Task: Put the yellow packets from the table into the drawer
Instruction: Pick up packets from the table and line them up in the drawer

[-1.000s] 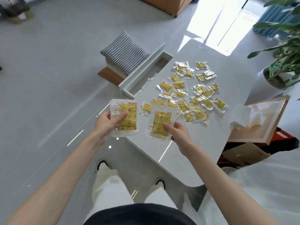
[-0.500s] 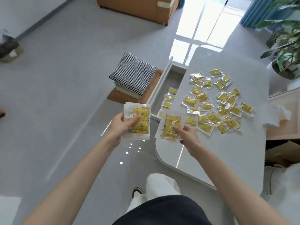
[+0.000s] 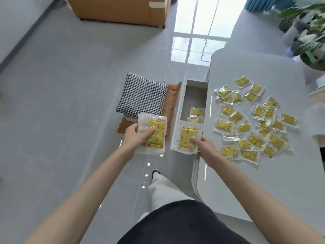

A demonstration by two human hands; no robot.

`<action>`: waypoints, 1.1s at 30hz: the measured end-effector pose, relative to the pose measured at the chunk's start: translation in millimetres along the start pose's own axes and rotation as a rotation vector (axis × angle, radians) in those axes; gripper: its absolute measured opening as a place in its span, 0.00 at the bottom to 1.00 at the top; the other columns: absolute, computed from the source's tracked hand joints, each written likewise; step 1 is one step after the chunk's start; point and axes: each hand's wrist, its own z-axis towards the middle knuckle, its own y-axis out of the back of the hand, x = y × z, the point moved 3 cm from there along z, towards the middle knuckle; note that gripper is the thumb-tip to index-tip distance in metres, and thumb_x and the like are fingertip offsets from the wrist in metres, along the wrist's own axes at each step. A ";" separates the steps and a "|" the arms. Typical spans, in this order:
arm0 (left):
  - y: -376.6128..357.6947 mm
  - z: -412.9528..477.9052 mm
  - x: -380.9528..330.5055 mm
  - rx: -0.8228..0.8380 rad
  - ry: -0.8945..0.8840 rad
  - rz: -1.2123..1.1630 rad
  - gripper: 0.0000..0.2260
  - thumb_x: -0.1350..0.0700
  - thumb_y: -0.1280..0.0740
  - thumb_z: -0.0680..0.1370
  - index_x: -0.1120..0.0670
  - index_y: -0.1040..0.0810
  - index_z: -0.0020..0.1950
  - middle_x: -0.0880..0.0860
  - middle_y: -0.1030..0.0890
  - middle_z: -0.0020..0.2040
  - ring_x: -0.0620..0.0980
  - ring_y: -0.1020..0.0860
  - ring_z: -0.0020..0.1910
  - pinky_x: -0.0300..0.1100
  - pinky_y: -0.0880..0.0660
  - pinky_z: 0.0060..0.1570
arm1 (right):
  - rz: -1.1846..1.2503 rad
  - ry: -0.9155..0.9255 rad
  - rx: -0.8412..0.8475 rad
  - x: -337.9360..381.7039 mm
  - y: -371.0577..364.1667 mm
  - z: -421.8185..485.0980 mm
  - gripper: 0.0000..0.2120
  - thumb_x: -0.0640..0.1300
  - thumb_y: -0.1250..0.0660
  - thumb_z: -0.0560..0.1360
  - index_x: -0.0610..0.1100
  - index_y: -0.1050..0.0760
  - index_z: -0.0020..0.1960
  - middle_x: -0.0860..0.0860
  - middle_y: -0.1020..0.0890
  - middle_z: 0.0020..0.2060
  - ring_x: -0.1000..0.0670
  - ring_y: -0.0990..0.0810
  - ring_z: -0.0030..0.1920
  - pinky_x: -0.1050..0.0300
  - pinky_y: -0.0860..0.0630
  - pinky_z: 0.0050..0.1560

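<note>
While the left hand grips one yellow packet above the floor, the right hand pinches a second packet over the near end of the open drawer (a few packets already lie inside). Many more packets are scattered on the table just beside the drawer.

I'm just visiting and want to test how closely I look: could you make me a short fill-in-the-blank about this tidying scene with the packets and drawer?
The left hand grips one big packet, the right hand a second packet; both are coloured ____.
The drawer, with a few packets inside, stands ____.
Most small packets lie spread on the ____.
Missing words: yellow, open, table.
</note>
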 end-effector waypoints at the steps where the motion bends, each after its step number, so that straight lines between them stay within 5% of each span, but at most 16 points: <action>1: 5.3 13.3 -10.3 0.016 0.001 0.027 0.17 0.56 0.25 0.70 0.57 0.22 0.57 0.54 0.16 0.50 0.53 0.17 0.49 0.55 0.20 0.51 | 0.029 -0.021 -0.014 8.2 -7.5 8.0 0.09 0.41 0.35 0.79 0.42 0.24 0.58 0.47 0.17 0.50 0.48 0.19 0.47 0.53 0.23 0.49; 4: 18.0 50.7 -39.5 0.047 -0.001 0.081 0.17 0.55 0.25 0.70 0.57 0.22 0.56 0.55 0.16 0.50 0.53 0.17 0.49 0.56 0.21 0.51 | 0.122 -0.072 -0.063 30.3 -23.0 26.4 0.06 0.40 0.36 0.79 0.42 0.26 0.55 0.50 0.20 0.43 0.54 0.22 0.41 0.61 0.29 0.36; 9: 21.1 119.9 -78.6 0.164 0.032 0.158 0.16 0.55 0.25 0.69 0.57 0.23 0.55 0.55 0.16 0.50 0.53 0.17 0.48 0.54 0.20 0.50 | 0.282 -0.151 -0.191 55.7 -31.1 53.9 0.08 0.38 0.35 0.78 0.39 0.26 0.56 0.45 0.19 0.46 0.48 0.20 0.43 0.57 0.24 0.41; 14: 2.1 189.3 -122.6 0.321 -0.022 0.292 0.12 0.55 0.26 0.71 0.55 0.23 0.51 0.53 0.17 0.49 0.49 0.17 0.45 0.41 0.20 0.38 | 0.465 -0.170 -0.337 73.9 -38.0 78.9 0.06 0.37 0.36 0.79 0.40 0.27 0.55 0.48 0.20 0.41 0.50 0.21 0.40 0.58 0.25 0.38; 19: -25.2 256.9 -159.6 0.472 -0.028 0.467 0.15 0.53 0.26 0.71 0.57 0.22 0.54 0.55 0.16 0.49 0.53 0.16 0.47 0.55 0.20 0.50 | 0.665 -0.227 -0.513 83.3 -52.9 91.8 0.03 0.36 0.34 0.77 0.40 0.26 0.50 0.47 0.21 0.38 0.51 0.23 0.37 0.58 0.26 0.37; 29: -103.0 331.0 -193.3 0.717 0.028 0.748 0.18 0.51 0.25 0.69 0.57 0.22 0.55 0.55 0.16 0.49 0.54 0.16 0.46 0.53 0.20 0.51 | 1.026 -0.302 -0.733 76.9 -72.6 101.6 0.05 0.34 0.32 0.75 0.39 0.25 0.41 0.45 0.19 0.36 0.47 0.22 0.36 0.55 0.26 0.39; 33: -129.8 337.9 -193.8 0.719 0.020 0.832 0.20 0.49 0.24 0.68 0.57 0.24 0.54 0.56 0.17 0.50 0.55 0.17 0.48 0.54 0.21 0.52 | 1.172 -0.308 -0.788 66.2 -75.6 100.9 0.06 0.34 0.32 0.75 0.41 0.27 0.42 0.49 0.18 0.28 0.51 0.21 0.30 0.60 0.25 0.29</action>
